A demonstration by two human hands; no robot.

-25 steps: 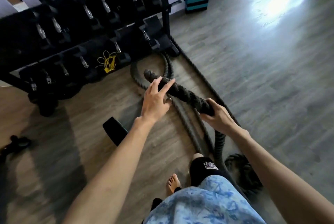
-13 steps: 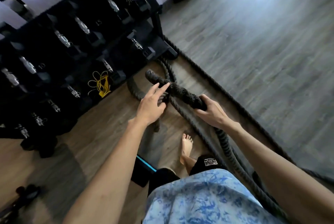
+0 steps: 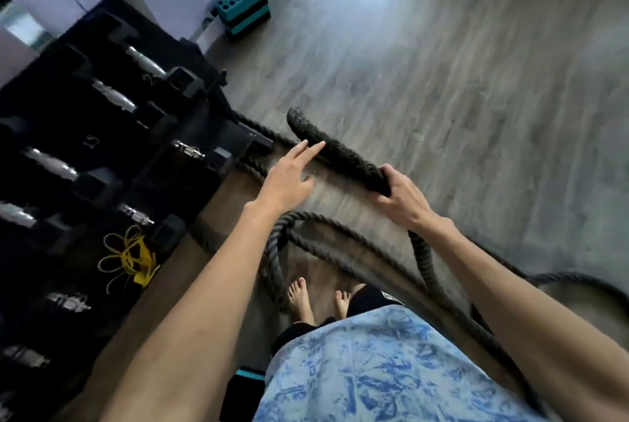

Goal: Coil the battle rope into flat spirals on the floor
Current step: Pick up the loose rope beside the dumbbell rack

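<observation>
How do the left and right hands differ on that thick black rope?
The left hand has straight fingers, tips at the battle rope; the right hand curls round it in a full grip. The left hand is nearer the rope's free tip, the right hand farther down it. Both are bare and meet the same raised end.

Left hand (image 3: 286, 183), earlier laid across the thick black braided battle rope (image 3: 337, 152), now reaches it with straight fingertips only. The rope's end has swung clear of the floor loops, and both bare feet (image 3: 299, 295) have come into view.
</observation>
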